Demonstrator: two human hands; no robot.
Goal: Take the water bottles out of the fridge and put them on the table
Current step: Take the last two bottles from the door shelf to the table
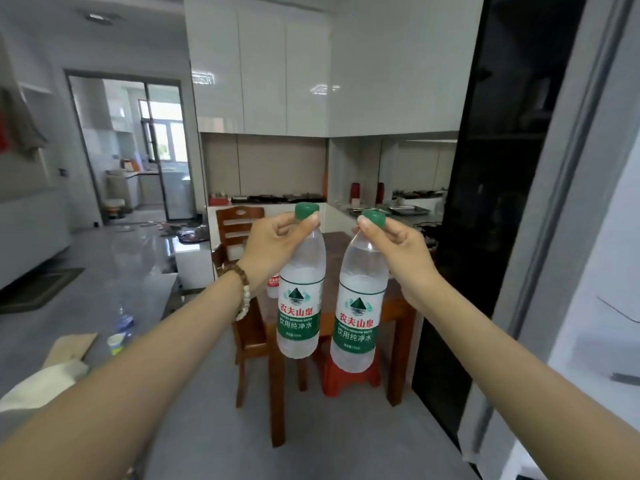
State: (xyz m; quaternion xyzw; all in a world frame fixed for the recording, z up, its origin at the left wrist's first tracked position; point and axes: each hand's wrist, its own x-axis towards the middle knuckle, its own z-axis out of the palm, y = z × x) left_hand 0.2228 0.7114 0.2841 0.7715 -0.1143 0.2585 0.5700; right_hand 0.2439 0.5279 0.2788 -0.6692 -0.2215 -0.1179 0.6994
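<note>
Both water bottles (300,299) (358,317) carry green labels reading 农夫山泉 and 饮用纯净水.

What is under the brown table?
A red stool stands under the wooden table. The water bottle in the right hand covers the stool's top, so that part cannot be seen.

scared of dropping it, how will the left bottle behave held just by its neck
The left bottle looks full, so it is probably heavy for the fingertip pinch of the left hand under the cap. Hanging free, it will likely swing. Its walls look misted, so possibly slippery.
</note>
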